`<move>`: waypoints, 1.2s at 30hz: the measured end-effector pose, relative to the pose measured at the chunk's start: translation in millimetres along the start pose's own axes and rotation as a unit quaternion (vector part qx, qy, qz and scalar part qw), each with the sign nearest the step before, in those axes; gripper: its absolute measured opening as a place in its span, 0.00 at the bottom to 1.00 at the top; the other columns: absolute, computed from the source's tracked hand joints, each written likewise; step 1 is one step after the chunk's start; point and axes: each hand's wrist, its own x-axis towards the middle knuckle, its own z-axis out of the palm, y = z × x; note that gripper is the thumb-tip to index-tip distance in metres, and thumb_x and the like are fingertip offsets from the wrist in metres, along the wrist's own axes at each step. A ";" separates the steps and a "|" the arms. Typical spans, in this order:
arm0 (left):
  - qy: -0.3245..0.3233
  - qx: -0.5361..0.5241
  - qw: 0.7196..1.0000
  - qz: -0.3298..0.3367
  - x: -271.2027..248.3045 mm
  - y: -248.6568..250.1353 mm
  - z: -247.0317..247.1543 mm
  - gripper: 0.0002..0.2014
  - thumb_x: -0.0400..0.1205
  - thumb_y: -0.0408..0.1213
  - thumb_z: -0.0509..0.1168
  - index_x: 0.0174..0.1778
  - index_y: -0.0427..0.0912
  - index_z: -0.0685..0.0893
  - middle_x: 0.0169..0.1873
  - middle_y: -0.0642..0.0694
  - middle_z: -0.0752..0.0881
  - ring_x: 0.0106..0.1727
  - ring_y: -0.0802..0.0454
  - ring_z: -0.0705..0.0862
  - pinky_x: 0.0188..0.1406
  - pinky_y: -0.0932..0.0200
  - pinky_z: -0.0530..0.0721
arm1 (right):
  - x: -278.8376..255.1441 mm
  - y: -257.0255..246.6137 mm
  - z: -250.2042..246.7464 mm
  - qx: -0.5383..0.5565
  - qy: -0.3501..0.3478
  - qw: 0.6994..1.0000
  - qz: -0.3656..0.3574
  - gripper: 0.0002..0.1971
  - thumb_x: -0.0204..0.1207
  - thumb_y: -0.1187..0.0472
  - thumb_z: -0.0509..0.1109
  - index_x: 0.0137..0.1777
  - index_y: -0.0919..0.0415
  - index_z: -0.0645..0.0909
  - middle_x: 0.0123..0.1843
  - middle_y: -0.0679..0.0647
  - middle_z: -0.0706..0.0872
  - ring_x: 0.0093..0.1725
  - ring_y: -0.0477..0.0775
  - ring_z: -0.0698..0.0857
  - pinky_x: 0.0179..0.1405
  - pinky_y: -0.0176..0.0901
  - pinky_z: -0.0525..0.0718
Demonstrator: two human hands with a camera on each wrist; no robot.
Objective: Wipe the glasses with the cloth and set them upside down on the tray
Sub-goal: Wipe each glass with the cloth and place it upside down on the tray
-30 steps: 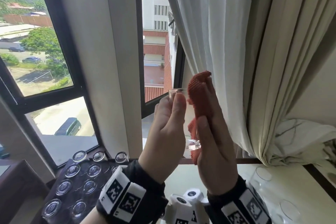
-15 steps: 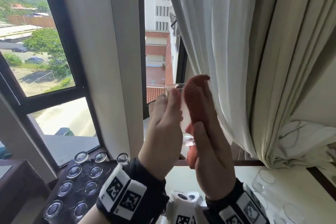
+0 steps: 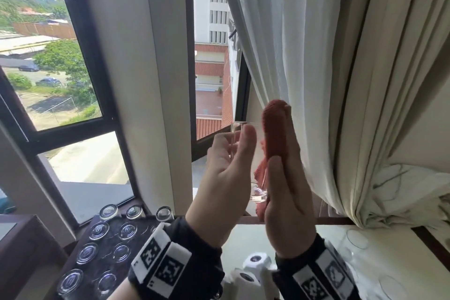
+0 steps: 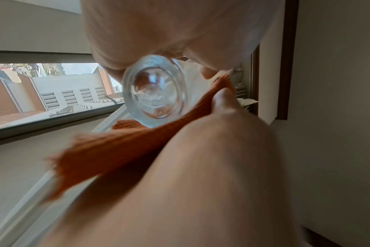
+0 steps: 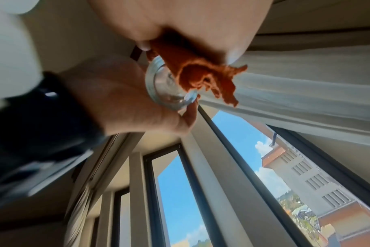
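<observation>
A clear glass (image 3: 258,195) is held upright in front of the window by my left hand (image 3: 231,156), fingers and thumb round its side. Its thick base (image 4: 156,93) faces the left wrist camera. My right hand (image 3: 286,178) pinches a red-orange cloth (image 3: 275,134) between thumb and fingers and presses it against the glass's right side. In the right wrist view the cloth (image 5: 201,76) bunches over the glass (image 5: 163,86). A dark tray (image 3: 80,234) at lower left carries several glasses (image 3: 98,230) standing upside down.
A white table top (image 3: 253,238) lies below my hands, with more clear glasses (image 3: 356,238) on it at the right. White curtains (image 3: 316,68) hang close behind my right hand. A dark window frame (image 3: 73,134) runs behind the tray.
Both hands have drifted slightly right with the glass. The cloth has stayed pressed on the glass's side, shifting a little along it.
</observation>
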 end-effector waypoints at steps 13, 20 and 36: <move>0.004 0.022 0.999 0.045 0.5 2.5 1.1 0.34 0.81 0.79 0.53 0.63 0.53 0.81 0.56 0.52 0.84 0.50 0.68 0.84 0.50 0.74 0.79 | -2.5 -1.5 3.6 0.089 0.053 0.993 0.055 0.20 0.89 0.46 0.59 0.79 0.39 0.75 0.78 0.51 0.81 0.74 0.56 0.82 0.72 0.56 0.82; 0.016 -0.026 0.999 0.044 13.1 17.2 -9.5 0.36 0.78 0.75 0.52 0.63 0.48 0.81 0.55 0.36 0.87 0.50 0.54 0.87 0.50 0.72 0.85 | -32.0 11.5 11.8 -0.002 -0.023 1.000 -0.019 0.24 0.91 0.62 0.50 0.84 0.50 0.69 0.85 0.42 0.70 0.87 0.49 0.64 0.85 0.46 0.63; 0.033 0.001 0.999 -0.018 16.0 32.5 -5.5 0.45 0.65 0.77 0.73 0.61 0.44 0.70 0.28 0.50 0.90 0.30 0.59 0.90 0.30 0.66 0.88 | -35.0 12.3 10.2 0.140 0.013 0.980 0.143 0.18 0.91 0.59 0.56 0.75 0.42 0.77 0.68 0.37 0.87 0.71 0.41 0.83 0.67 0.39 0.84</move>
